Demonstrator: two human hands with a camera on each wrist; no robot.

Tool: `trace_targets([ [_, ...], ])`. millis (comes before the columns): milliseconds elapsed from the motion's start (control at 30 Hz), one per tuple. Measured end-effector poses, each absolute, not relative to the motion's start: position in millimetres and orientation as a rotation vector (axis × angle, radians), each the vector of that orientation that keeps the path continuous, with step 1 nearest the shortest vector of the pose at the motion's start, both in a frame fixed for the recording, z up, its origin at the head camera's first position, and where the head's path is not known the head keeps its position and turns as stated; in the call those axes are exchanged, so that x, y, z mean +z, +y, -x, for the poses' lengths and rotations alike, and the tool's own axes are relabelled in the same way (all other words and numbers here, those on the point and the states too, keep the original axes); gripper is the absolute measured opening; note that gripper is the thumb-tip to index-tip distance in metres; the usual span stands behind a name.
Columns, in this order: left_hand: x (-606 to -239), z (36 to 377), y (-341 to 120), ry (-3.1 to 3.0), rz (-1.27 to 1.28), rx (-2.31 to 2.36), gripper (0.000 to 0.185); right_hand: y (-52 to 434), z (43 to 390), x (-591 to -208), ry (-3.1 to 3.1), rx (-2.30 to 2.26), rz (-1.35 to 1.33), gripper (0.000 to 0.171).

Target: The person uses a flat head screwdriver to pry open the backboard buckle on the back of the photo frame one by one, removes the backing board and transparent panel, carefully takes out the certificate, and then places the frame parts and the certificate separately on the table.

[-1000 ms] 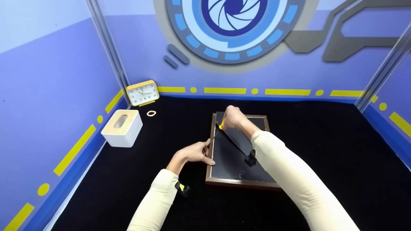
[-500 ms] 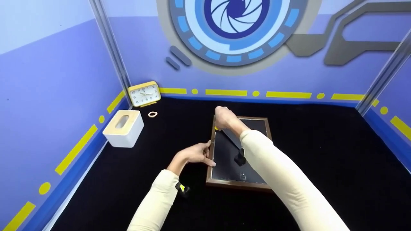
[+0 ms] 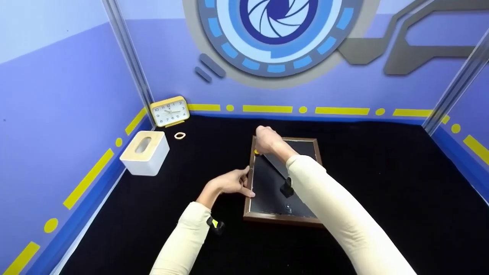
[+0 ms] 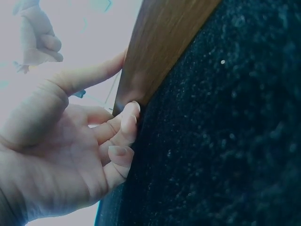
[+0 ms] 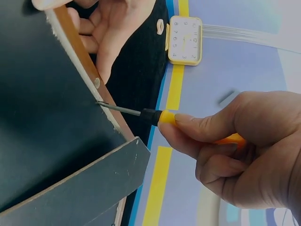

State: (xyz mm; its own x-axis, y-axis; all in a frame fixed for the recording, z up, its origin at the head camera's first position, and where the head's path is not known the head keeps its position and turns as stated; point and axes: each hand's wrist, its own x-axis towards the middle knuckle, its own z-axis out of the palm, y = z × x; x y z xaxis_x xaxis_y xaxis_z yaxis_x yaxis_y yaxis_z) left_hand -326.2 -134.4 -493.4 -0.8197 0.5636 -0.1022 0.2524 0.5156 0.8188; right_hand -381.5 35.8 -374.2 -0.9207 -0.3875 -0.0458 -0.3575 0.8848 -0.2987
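Observation:
A brown wooden picture frame lies face down, its black backing board upward. My left hand holds the frame's left side, thumb on top and fingers curled against the outer edge, as the left wrist view shows. In my right hand is a screwdriver with a yellow and black handle, pinched between thumb and fingers. Its tip touches the inner edge of the frame, beside a small light round spot on the wood. A black stand leg rises at an angle from the backing, partly hidden by my right arm in the head view.
A white tissue box with a wooden lid stands at the left. Behind it are a yellow alarm clock and a small pale ring. Black cloth covers the table, with printed panels on the sides and back.
Compared with a second ago, my right hand and the screwdriver have shifted left to the frame's left edge. During the last half second they hardly move. My left hand keeps its place.

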Motion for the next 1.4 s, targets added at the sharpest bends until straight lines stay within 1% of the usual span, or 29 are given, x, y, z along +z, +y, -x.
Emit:
trace_targets([
  [233, -492.5, 327.8, -135.3, 2.397, -0.67, 1.214, 0.11, 56.2, 381.3, -377.0, 2.951, -0.44, 0.553, 0.008],
  [433, -494.5, 326.3, -136.3, 2.396, -0.695, 1.201, 0.11, 73.3, 376.5, -388.7, 2.919, -0.309, 0.536, 0.017],
  [633, -493.5, 326.9, -136.1, 2.396, -0.691, 1.195, 0.11, 88.4, 368.7, -401.8, 2.921, -0.188, 0.633, 0.023],
  [700, -492.6, 327.2, -135.8, 2.392, -0.687, 1.201, 0.11, 95.3, 366.2, -407.2, 2.925, -0.231, 0.652, 0.022],
  [800, -492.4, 327.1, -136.1, 2.383, -0.675, 1.212, 0.111, 109.9, 361.7, -416.9, 2.912, -0.459, 0.637, 0.012],
  [833, -492.5, 327.1, -136.1, 2.382, -0.673, 1.213, 0.111, 116.2, 359.9, -420.0, 2.901, -0.544, 0.632, 0.015],
  [867, -492.8, 327.0, -136.2, 2.384, -0.672, 1.208, 0.111, 123.2, 358.1, -423.1, 2.884, -0.634, 0.628, 0.022],
  [933, -492.6, 327.2, -136.5, 2.387, -0.676, 1.199, 0.111, 139.1, 355.1, -428.5, 2.816, -0.806, 0.608, 0.042],
  [1067, -491.1, 327.2, -137.9, 2.396, -0.694, 1.184, 0.111, 175.4, 347.9, -437.9, 2.667, -0.978, 0.579, 0.097],
  [1133, -491.6, 326.8, -138.8, 2.396, -0.7, 1.174, 0.111, 194.0, 341.6, -442.5, 2.61, -1.032, 0.566, 0.119],
  [1167, -492.0, 326.5, -139.0, 2.395, -0.703, 1.171, 0.111, 203.5, 338.4, -445.0, 2.586, -1.049, 0.564, 0.126],
  [1233, -493.0, 326.2, -139.0, 2.389, -0.706, 1.175, 0.111, 222.4, 331.3, -449.3, 2.549, -1.075, 0.572, 0.133],
  [1400, -495.0, 325.9, -137.2, 2.38, -0.714, 1.18, 0.111, 261.7, 310.3, -460.3, 2.501, -1.078, 0.647, 0.137],
])
